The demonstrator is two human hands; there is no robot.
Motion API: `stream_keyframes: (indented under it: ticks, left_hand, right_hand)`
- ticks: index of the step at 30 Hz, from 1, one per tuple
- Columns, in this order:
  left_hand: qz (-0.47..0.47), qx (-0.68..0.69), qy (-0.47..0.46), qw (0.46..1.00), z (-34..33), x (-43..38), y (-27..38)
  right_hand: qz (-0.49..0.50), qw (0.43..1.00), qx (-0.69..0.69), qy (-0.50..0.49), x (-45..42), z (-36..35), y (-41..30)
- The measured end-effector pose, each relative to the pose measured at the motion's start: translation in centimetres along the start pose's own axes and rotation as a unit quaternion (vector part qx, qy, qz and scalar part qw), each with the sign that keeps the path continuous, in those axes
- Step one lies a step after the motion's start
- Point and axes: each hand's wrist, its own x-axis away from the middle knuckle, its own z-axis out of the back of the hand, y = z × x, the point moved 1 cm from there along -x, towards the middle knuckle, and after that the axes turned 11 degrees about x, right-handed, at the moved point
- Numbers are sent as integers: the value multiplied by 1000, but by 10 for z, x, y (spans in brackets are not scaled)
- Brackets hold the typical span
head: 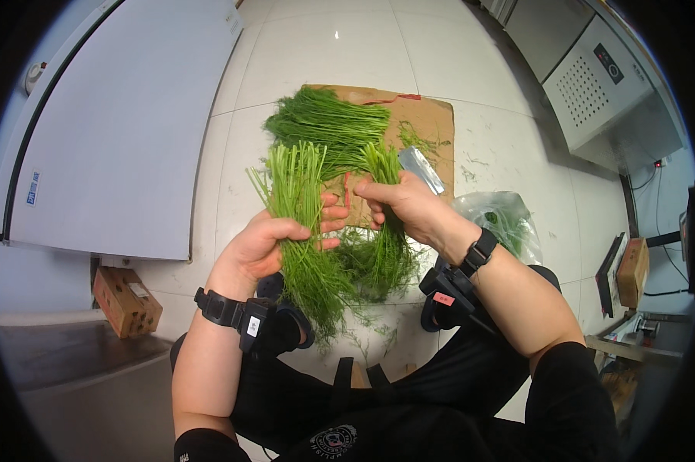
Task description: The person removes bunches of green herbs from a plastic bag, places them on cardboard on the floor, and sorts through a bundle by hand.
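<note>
My left hand (pixel 290 237) holds a bunch of feathery green herb, probably dill or fennel fronds (pixel 298 196), across its palm, thumb over the stems and fingers partly spread. The stems point away from me and the fronds hang toward me. My right hand (pixel 391 202) grips a smaller bunch (pixel 385 164), its stems also pointing away. Beyond both hands a large pile of the same herb (pixel 333 121) lies on a flattened cardboard sheet (pixel 440 124). A silvery flat blade or strip (pixel 421 168) lies beside my right hand. Loose fronds (pixel 356 254) lie on the floor between my hands.
A clear plastic bag with greens (pixel 503 222) lies to the right on the tiled floor (pixel 324 52). Red ties (pixel 402 98) lie on the cardboard. A large white appliance (pixel 122 127) stands at left, a metal cabinet (pixel 604 86) at upper right, and a cardboard box (pixel 127 300) at lower left.
</note>
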Motion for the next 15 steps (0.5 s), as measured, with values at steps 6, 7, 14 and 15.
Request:
stream_keyframes:
  ticks: [6,7,14,15]
  left_hand:
    - [11,48,40,998,4,-6,-10]
    - [12,46,53,997,4,-8,-11]
    - [-10,82,28,996,4,-22,-36]
    - [-14,89,43,995,-3,-21,-36]
  right_hand:
    - [39,999,20,3,8,-11,-10]
    - [48,999,24,2,10,-14,-12]
    - [51,986,156,-6,14,-26,-5]
    - [50,984,170,-5,14,-26,-2]
